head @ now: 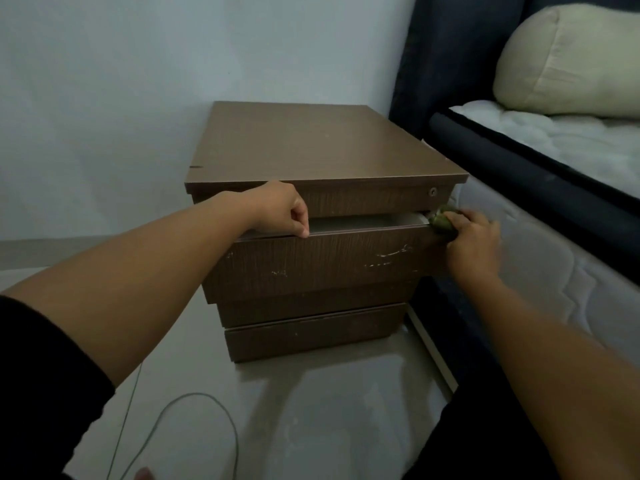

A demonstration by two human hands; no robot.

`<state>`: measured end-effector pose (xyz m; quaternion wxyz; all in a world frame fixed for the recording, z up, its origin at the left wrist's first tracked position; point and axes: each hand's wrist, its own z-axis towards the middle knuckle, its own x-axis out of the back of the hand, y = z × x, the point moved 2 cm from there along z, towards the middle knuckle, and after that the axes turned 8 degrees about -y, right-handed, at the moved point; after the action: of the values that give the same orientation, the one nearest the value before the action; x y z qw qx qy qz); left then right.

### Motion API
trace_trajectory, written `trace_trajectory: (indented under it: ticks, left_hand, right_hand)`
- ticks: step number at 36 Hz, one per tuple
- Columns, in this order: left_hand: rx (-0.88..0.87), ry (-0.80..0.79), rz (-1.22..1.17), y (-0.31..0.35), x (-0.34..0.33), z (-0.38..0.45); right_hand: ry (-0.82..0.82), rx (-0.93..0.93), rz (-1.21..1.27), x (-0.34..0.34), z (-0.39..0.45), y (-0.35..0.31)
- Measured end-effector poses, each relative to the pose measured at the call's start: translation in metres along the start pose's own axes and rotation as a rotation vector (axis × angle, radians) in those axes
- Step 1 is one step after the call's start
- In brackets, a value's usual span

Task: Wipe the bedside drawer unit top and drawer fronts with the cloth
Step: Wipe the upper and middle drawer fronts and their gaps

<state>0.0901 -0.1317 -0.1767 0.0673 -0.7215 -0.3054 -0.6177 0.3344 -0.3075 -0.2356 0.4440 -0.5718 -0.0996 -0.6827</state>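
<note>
A brown wooden bedside drawer unit [311, 143] stands against the wall beside the bed. Its second drawer [322, 261] is pulled partly out, with scuffed white marks on the front. My left hand [284, 211] curls its fingers over the top left edge of that drawer front. My right hand [472, 239] holds a bunched green cloth [441, 220] against the drawer's top right corner. The top drawer front [367, 200] has a small lock at its right end. Two lower drawer fronts sit shut below.
A bed with a dark frame [519, 168], white mattress [568, 136] and cream pillow [568, 60] runs along the right, close to the unit. A thin grey cable [214, 410] loops on the glossy floor in front. The pale wall is behind.
</note>
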Motion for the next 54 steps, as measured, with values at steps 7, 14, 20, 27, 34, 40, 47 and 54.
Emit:
trace_trajectory:
  ticks: [7, 14, 20, 27, 34, 40, 47, 54]
  left_hand:
    - [-0.051, 0.024, 0.085, 0.009, 0.001, 0.002]
    - [-0.095, 0.313, 0.471, 0.02, 0.004, 0.007]
    - [0.058, 0.26, 0.445, 0.016, 0.005, 0.015]
    - [0.089, 0.308, 0.465, 0.012, -0.001, 0.026]
    - [0.061, 0.401, 0.465, 0.006, 0.002, 0.035]
    - [0.024, 0.399, 0.482, 0.005, 0.003, 0.038]
    - [0.006, 0.386, 0.503, 0.002, 0.004, 0.04]
    - [-0.017, 0.371, 0.506, -0.002, 0.008, 0.042]
  right_hand:
    - [0.25, -0.523, 0.681, -0.005, 0.004, -0.004]
    - [0.273, -0.707, 1.077, -0.003, -0.002, -0.004]
    - [0.218, -0.77, 1.165, -0.016, 0.0, 0.008]
    - [0.111, -0.812, 1.171, -0.027, 0.003, 0.011]
    - [0.04, -0.755, 1.051, -0.027, 0.02, 0.002]
    - [-0.026, -0.595, 0.748, -0.03, 0.035, -0.002]
    - [-0.133, -0.538, 0.371, -0.027, 0.053, -0.011]
    - [-0.167, -0.514, 0.265, -0.031, 0.053, -0.024]
